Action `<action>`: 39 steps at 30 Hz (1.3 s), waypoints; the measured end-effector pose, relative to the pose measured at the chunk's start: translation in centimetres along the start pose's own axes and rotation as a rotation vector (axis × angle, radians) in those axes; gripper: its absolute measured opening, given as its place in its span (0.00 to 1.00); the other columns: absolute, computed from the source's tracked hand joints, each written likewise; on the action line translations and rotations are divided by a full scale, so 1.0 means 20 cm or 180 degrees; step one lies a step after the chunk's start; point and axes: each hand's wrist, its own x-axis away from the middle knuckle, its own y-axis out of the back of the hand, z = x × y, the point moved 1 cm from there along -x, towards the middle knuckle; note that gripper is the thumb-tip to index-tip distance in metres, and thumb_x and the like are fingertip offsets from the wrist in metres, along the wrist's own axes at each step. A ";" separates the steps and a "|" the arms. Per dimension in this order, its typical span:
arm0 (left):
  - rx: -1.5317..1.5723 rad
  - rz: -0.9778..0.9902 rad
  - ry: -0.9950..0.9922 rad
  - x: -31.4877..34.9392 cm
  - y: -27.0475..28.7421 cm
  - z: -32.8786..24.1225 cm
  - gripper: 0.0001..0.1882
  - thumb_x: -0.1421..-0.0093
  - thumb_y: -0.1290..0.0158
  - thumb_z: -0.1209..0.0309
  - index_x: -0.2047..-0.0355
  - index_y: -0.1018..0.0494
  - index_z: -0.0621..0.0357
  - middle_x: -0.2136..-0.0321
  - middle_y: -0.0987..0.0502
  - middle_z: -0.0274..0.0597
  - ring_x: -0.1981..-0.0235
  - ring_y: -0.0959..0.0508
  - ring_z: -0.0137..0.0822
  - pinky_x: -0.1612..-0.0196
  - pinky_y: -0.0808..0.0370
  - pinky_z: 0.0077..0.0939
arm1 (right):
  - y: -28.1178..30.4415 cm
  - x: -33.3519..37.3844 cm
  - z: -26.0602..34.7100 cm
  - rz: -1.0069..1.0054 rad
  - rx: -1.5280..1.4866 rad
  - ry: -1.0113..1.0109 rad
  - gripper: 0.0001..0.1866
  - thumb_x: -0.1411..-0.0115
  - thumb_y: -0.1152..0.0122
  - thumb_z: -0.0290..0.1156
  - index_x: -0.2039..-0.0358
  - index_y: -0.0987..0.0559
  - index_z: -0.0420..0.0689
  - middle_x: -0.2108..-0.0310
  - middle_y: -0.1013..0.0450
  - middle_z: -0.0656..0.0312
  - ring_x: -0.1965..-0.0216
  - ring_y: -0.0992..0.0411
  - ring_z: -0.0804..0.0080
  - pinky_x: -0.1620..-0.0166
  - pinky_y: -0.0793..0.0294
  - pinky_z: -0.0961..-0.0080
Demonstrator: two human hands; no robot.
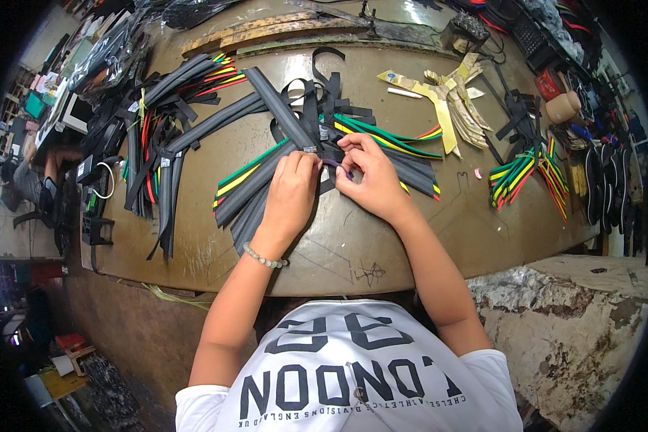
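Note:
Both of my hands are over a spread of dark grey ribbed straps on the table in front of me. A thin dark purple strip runs between my fingertips. My left hand, with a bead bracelet at the wrist, pinches its left end and rests over the straps. Thumb and forefinger of my right hand pinch the other end. Beneath and beyond them lie green, yellow and red striped bands and black webbing. The strap ends under my fingers are partly hidden.
More grey straps and coloured bands lie at the left. Yellowish card templates lie at the far right, near a striped band bundle. Wooden boards stretch across the back. The brown table's front edge is close to me.

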 end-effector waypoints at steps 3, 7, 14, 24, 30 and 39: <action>0.0183 -0.0050 0.0284 -0.01 0.07 0.02 0.06 0.42 0.46 0.76 0.66 0.27 0.67 0.69 0.25 0.51 0.67 0.24 0.49 0.62 0.27 0.36 | 0.01 -0.01 0.01 -0.0147 -0.0249 -0.0161 0.08 0.51 0.38 0.23 0.77 0.29 0.37 0.59 0.29 0.52 0.59 0.28 0.62 0.58 0.27 0.72; 0.0245 -0.0184 0.0914 -0.01 0.22 0.10 0.06 0.42 0.45 0.75 0.68 0.25 0.66 0.73 0.23 0.52 0.74 0.23 0.45 0.67 0.26 0.35 | -0.02 -0.01 0.06 -0.0517 -0.0504 -0.0359 0.06 0.48 0.40 0.22 0.74 0.28 0.36 0.64 0.28 0.53 0.66 0.26 0.63 0.63 0.27 0.74; 0.0582 0.0135 0.0733 -0.01 0.16 0.13 0.08 0.46 0.40 0.75 0.66 0.21 0.66 0.74 0.23 0.47 0.76 0.24 0.37 0.71 0.27 0.28 | -0.14 -0.02 0.08 -0.0339 -0.0804 -0.0386 0.07 0.45 0.43 0.20 0.66 0.27 0.32 0.66 0.30 0.53 0.70 0.27 0.69 0.64 0.26 0.76; 0.0213 -0.0113 0.0084 0.01 0.11 0.17 0.07 0.47 0.40 0.77 0.67 0.23 0.64 0.72 0.25 0.46 0.74 0.24 0.40 0.70 0.26 0.29 | -0.17 0.00 0.07 -0.0341 -0.0143 -0.0029 0.04 0.44 0.42 0.20 0.73 0.29 0.35 0.58 0.31 0.55 0.61 0.28 0.72 0.57 0.26 0.77; -0.0382 -0.0163 -0.0286 0.02 0.07 0.17 0.09 0.48 0.43 0.79 0.67 0.30 0.63 0.70 0.28 0.48 0.66 0.25 0.49 0.62 0.27 0.37 | -0.18 0.00 0.09 -0.0363 0.0008 0.0013 0.06 0.49 0.40 0.23 0.74 0.29 0.35 0.60 0.32 0.49 0.60 0.28 0.55 0.56 0.28 0.68; -0.0269 -0.0165 -0.0336 0.03 0.06 0.18 0.10 0.49 0.43 0.80 0.66 0.31 0.65 0.69 0.29 0.49 0.64 0.26 0.48 0.59 0.28 0.38 | -0.19 0.00 0.11 -0.0322 0.0258 0.0184 0.06 0.49 0.40 0.23 0.74 0.28 0.35 0.59 0.33 0.48 0.61 0.28 0.54 0.57 0.28 0.67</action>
